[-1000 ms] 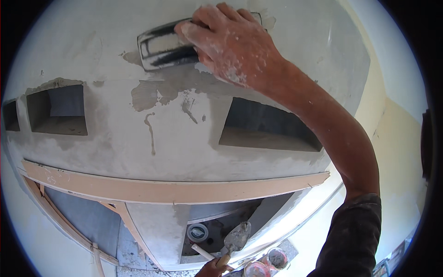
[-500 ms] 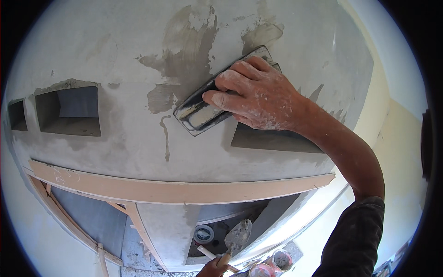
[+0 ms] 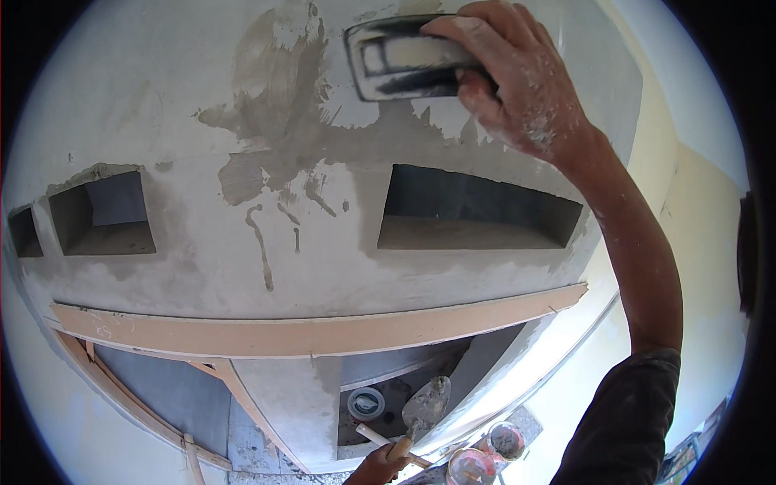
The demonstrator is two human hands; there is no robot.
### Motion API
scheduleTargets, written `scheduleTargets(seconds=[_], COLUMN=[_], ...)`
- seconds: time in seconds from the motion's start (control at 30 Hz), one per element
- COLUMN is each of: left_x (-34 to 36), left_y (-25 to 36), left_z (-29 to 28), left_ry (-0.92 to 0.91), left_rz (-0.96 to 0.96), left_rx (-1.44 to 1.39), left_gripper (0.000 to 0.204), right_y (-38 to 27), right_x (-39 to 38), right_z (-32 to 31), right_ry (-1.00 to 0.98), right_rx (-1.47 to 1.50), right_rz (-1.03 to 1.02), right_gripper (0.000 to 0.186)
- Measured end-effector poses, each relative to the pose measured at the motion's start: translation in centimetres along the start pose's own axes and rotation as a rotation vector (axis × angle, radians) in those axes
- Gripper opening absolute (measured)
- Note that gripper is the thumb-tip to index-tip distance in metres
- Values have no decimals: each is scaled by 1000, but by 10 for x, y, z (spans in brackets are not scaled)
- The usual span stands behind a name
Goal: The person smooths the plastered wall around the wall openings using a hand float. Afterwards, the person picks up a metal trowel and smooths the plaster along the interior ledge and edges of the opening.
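My right hand [image 3: 525,85], dusted with plaster, grips a black-edged rectangular plastering float [image 3: 416,61] laid against the grey wall [image 3: 315,283] high up. Dark damp patches [image 3: 279,89] and a few drips spread over the plaster to the left of the float and below it. Down at the lower edge, my left hand [image 3: 376,467] is closed around the wooden handle of a pointed trowel [image 3: 427,402]. Its blade points upward and is coated with grey plaster. The face of the float against the wall is hidden.
A wide recess [image 3: 477,210] opens below the float, with smaller recesses [image 3: 105,212] at the left. A wooden board [image 3: 323,338] runs across the wall beneath them. Lower down are a round white container [image 3: 366,403], a white stick [image 3: 372,436] and buckets [image 3: 506,440] of grey material.
My right hand has moved the float up and to the right, turning it from slanted to nearly level. The wide recess is now uncovered, and fresh wet streaks show above it.
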State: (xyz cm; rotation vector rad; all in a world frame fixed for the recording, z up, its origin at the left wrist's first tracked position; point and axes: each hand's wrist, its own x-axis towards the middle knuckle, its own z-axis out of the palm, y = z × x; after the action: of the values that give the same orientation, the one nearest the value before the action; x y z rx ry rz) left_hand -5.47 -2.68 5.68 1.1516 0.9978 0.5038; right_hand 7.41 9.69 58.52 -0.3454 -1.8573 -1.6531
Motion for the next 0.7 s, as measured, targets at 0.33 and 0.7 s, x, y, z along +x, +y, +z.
scheduleTargets(seconds=[0.33,0.7], left_x=[18,9], left_y=[-7,3], left_z=[21,19], left_ry=[35,92], left_rz=[154,21], left_rx=[-97,-42], left_gripper=[59,54], right_y=[-30,14], right_x=[-13,-39], right_z=[32,3], right_ry=[-107,-72], right_rx=[-12,78], right_rz=[-153,18], right_gripper=[37,52])
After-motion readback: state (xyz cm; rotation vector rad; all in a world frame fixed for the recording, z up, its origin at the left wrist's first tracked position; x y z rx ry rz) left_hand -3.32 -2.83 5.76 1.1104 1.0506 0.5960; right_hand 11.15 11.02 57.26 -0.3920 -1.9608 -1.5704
